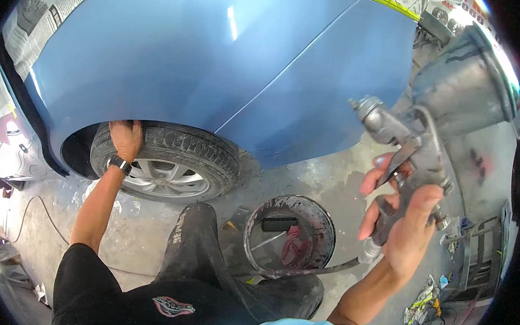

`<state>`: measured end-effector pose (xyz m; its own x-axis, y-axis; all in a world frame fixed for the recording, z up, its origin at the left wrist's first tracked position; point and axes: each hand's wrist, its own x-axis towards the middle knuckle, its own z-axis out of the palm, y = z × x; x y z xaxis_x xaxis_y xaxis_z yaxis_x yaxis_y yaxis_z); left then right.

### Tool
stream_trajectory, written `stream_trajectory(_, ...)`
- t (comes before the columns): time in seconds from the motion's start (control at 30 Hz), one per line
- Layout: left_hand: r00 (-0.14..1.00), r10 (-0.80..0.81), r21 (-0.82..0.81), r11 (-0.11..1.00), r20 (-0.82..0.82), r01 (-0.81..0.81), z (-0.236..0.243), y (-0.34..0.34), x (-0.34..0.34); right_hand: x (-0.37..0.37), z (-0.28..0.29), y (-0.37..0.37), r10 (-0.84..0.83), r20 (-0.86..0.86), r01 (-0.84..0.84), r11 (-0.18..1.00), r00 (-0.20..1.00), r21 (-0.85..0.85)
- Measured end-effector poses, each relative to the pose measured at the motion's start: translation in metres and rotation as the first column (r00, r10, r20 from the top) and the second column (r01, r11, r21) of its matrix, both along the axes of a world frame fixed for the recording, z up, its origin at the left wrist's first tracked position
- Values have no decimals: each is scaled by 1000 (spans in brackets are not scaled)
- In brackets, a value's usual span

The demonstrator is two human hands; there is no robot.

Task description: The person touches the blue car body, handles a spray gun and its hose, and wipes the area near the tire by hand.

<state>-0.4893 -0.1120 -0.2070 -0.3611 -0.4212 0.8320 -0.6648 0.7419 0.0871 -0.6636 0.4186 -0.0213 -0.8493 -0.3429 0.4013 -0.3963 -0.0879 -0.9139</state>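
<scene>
In my right hand [408, 219] is a metal spray gun [418, 151]. The fingers wrap round its handle beside the trigger, and the thumb lies along the back. A large grey paint cup [464, 85] sits on the gun, tilted outward. The nozzle points left, toward the light blue car panel [177, 56]. From the handle's base an air hose [331, 269] runs left, over the rim of the bucket. My left hand [127, 139] touches the top of the tire [213, 153], its fingertips hidden under the edge of the wheel arch.
Between my knees and the car stands a stained bucket [248, 236] with a dark roller-shaped piece [279, 224] and a reddish cloth [292, 245] inside. Newspaper masking [48, 15] covers the car at upper left. Crumpled scraps [423, 300] and a metal frame [480, 259] are at right.
</scene>
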Motion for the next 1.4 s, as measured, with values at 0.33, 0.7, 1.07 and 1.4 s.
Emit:
stream_trajectory(0.33,1000,7,49,999,-12,-6,-2,0,2,3,3,11,181,-2,-179,975,983,132)
stream_trajectory(0.7,995,-74,98,992,-72,81,21,13,-4,-8,8,14,17,88,-10,998,996,-69)
stream_trajectory(1.07,1000,-25,46,999,-17,25,10,8,-5,9,-34,24,357,232,-372,928,905,25)
stream_trajectory(1.4,862,-295,68,934,-413,352,16,45,-6,21,-22,-3,-53,75,61,993,996,-105)
